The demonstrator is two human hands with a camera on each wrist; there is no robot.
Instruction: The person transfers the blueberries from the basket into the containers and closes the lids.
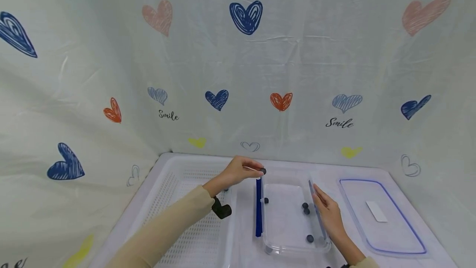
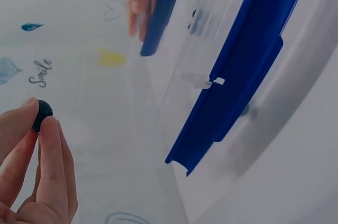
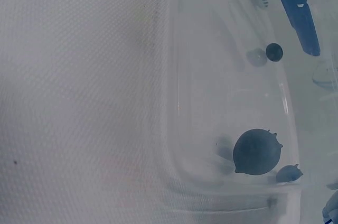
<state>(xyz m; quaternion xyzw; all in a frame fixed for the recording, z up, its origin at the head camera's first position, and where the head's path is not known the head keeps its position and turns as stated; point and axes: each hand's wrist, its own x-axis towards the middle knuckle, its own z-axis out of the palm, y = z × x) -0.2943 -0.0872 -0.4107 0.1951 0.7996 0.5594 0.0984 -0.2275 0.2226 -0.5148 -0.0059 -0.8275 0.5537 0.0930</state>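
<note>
My left hand [image 1: 239, 170] pinches a small dark ball [image 2: 42, 115] between thumb and fingertips, above the far left corner of a clear plastic container [image 1: 284, 247]. Several similar dark balls [image 1: 310, 238] lie on the container's floor. A blue locking flap [image 1: 258, 210] hangs folded out along its left side. At the right side my right hand [image 1: 329, 212] rests with extended fingers against the other flap [image 1: 317, 206], which stands up. Through the clear walls, the left wrist view shows those fingers beside this flap.
On the left stands a white perforated basket [image 1: 178, 168], partly covered by my left arm, with a dark ball [image 1: 226, 189] inside. A clear lid with a blue seal [image 1: 383, 218] and a white label lies right of the container. A heart-printed curtain [image 1: 297, 65] hangs behind the table.
</note>
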